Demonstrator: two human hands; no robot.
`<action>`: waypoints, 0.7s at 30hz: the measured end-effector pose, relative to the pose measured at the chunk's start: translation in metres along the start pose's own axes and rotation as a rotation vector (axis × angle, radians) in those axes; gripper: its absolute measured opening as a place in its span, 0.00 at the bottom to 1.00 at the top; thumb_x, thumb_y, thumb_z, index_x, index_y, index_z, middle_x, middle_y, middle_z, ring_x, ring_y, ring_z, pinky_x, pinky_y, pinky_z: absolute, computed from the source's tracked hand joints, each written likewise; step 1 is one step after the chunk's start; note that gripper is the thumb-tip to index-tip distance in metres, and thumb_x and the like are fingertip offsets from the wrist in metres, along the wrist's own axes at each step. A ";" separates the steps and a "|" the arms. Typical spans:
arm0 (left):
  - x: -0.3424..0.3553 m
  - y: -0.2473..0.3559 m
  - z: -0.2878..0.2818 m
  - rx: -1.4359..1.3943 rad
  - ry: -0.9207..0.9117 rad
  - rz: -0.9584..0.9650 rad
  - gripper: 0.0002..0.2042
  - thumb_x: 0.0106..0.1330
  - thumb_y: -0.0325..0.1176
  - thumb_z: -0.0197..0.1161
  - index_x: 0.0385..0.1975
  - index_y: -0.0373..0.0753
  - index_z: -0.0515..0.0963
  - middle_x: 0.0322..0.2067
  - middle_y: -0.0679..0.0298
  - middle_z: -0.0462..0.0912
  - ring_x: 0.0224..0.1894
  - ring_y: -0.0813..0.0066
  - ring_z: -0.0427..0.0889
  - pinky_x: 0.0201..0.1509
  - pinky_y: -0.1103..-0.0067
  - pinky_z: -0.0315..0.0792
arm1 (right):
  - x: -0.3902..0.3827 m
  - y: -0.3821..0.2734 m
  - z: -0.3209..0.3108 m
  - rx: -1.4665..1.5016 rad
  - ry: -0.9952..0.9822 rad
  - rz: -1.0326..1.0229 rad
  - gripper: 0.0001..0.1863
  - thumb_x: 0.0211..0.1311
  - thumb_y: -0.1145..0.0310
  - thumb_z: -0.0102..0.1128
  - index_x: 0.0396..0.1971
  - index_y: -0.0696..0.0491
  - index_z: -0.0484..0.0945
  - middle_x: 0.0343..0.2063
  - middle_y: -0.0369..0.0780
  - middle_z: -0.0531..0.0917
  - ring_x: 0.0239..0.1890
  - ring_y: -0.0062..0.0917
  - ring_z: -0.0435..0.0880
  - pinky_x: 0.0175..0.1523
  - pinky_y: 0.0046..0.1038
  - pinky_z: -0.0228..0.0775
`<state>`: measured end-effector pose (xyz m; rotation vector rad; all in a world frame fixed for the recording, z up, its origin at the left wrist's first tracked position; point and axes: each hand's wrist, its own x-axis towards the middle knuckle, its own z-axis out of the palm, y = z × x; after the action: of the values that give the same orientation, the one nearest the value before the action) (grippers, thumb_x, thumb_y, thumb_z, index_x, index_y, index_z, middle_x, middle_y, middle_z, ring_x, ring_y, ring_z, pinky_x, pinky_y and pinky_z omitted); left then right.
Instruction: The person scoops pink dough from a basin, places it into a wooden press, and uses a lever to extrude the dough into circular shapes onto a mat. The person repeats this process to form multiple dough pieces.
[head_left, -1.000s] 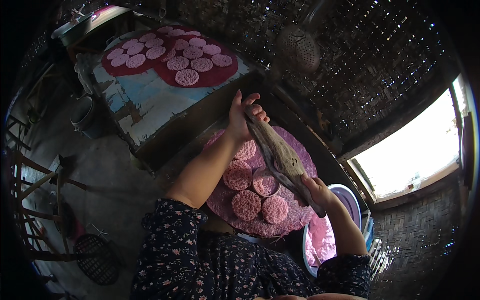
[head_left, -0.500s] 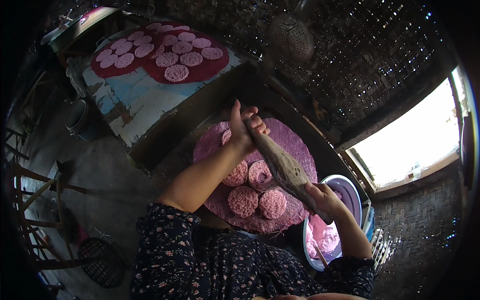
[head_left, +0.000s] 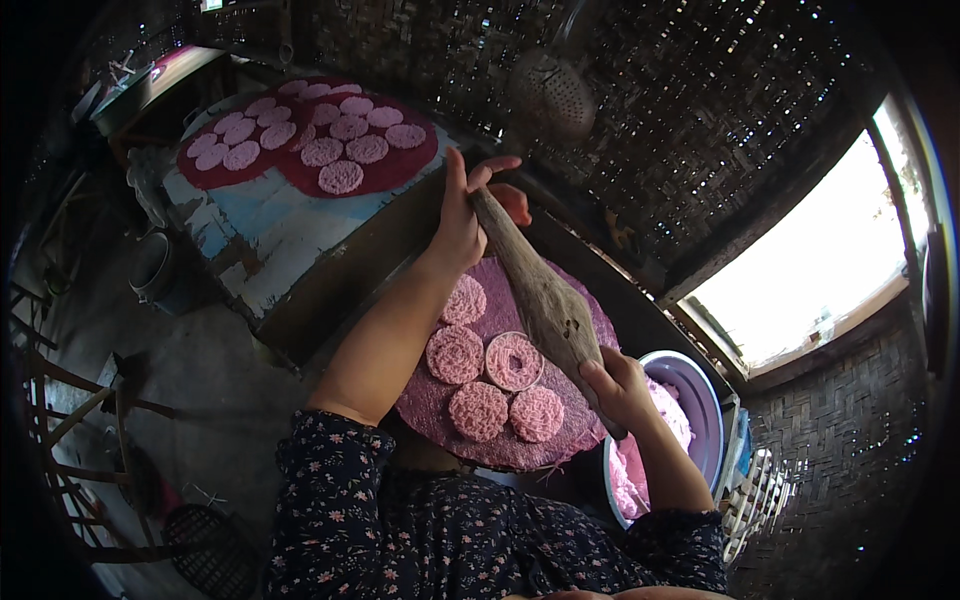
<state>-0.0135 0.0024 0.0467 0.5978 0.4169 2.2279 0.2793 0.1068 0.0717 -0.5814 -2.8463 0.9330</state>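
A long grey-brown wooden press (head_left: 540, 290), wide in the middle with narrow ends, is held slantwise between my hands. My left hand (head_left: 462, 225) has its far end, thumb pointing up and fingers loosely curled about the handle. Around the near end, my right hand (head_left: 625, 388) is closed. Below the press, several pink rounds of coiled strands lie on a purple round mat (head_left: 590, 290). One pink round (head_left: 513, 360) sits inside a thin ring and has a bare spot at its centre; beside it is a full round (head_left: 455, 354).
To the right stands a purple basin (head_left: 708, 420) of pink dough (head_left: 628, 485). A worn table (head_left: 260, 230) at the far left bears red mats (head_left: 390, 175) of pink rounds. A bucket (head_left: 152, 265) and a wooden chair (head_left: 75, 420) stand on the left; a strainer (head_left: 555, 95) hangs on the woven wall.
My hands have raised the press and shifted it slightly left, off the ringed round. My left hand's fingers have loosened and stretched. The whole view has tilted a little.
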 end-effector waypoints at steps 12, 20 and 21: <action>-0.070 -0.070 0.131 1.924 -0.419 0.509 0.12 0.47 0.44 0.64 0.22 0.42 0.77 0.22 0.62 0.81 0.29 0.61 0.82 0.40 0.68 0.71 | -0.043 -0.042 -0.044 -0.270 0.402 -0.176 0.13 0.63 0.63 0.50 0.37 0.59 0.71 0.26 0.45 0.77 0.26 0.40 0.76 0.34 0.36 0.68; -0.100 -0.063 0.211 1.972 -1.197 -0.032 0.13 0.47 0.41 0.63 0.23 0.36 0.80 0.27 0.52 0.81 0.34 0.56 0.82 0.40 0.66 0.76 | -0.112 -0.111 -0.076 -0.629 0.641 -0.848 0.16 0.44 0.73 0.63 0.35 0.58 0.71 0.27 0.42 0.74 0.28 0.35 0.75 0.34 0.34 0.66; -0.105 -0.060 0.213 2.009 -1.351 -0.138 0.14 0.46 0.41 0.63 0.24 0.36 0.80 0.27 0.51 0.81 0.35 0.55 0.82 0.40 0.66 0.76 | -0.126 -0.112 -0.069 -0.568 0.504 -0.890 0.15 0.41 0.74 0.63 0.32 0.58 0.72 0.26 0.39 0.75 0.27 0.33 0.76 0.35 0.34 0.66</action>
<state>0.1992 -0.0158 0.1663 2.4790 1.6307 0.1089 0.3727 0.0139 0.1976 0.3858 -2.4198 -0.1549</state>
